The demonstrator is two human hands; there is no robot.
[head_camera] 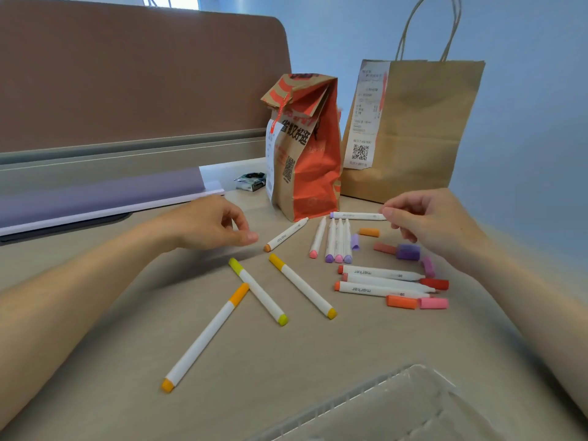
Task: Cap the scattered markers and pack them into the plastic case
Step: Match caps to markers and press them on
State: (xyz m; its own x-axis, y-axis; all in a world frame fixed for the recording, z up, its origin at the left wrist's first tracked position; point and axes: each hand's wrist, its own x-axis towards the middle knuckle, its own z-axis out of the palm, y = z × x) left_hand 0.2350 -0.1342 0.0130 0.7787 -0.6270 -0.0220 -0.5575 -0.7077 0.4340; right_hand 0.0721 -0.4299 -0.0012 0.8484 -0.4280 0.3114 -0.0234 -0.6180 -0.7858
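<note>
Three capped markers lie on the beige table: yellow-green (259, 292), yellow (302, 286) and orange (205, 337). An uncapped orange-ended marker (286, 233) lies just right of my left hand (213, 224), whose fingers are loosely curled and hold nothing. My right hand (432, 221) pinches the tip end of a purple-ended marker (358, 215) lying flat. Several uncapped markers stand in a row (332, 240), and three more lie stacked (381, 281). Loose caps are scattered around them, among them orange (369, 232), purple (408, 252), red (434, 283) and pink (433, 303). The translucent plastic case (350, 389) sits at the near edge.
An orange printed paper bag (305, 148) and a brown handled paper bag (413, 128) stand right behind the markers. A lilac flat object (95, 198) lies at the left under a brown partition. A small packet (251, 181) rests beside the orange bag.
</note>
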